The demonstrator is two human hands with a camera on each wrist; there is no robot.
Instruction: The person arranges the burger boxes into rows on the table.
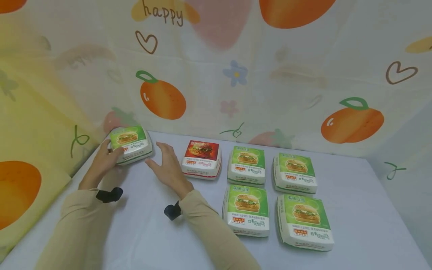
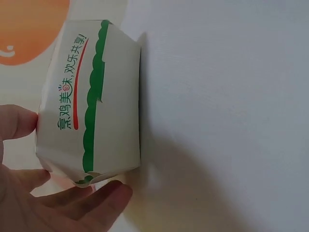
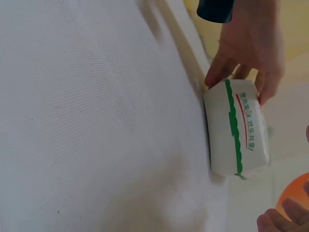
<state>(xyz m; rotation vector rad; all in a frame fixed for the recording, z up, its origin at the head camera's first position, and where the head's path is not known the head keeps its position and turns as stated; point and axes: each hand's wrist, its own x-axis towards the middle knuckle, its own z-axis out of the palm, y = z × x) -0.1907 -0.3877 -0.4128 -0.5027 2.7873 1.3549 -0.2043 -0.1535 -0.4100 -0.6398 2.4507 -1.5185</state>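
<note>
A green-and-white burger box (image 1: 132,141) lies at the far left of the table, by the patterned backdrop. My left hand (image 1: 101,163) holds its left side, the thumb at the front edge and the fingers along the side. The left wrist view shows the white wall of this burger box (image 2: 118,106) with a green scalloped band, fingers at its end. My right hand (image 1: 171,170) is held between that box and a red-topped burger box (image 1: 201,157), fingers spread and holding nothing. In the right wrist view only some fingers (image 3: 295,210) of it show, at the lower right corner.
Right of the red-topped box stand several green burger boxes in two columns, among them a back one (image 1: 247,165) and a front one (image 1: 305,221). A fruit-printed cloth (image 1: 202,93) hangs behind the white table (image 1: 145,232) and down its left side.
</note>
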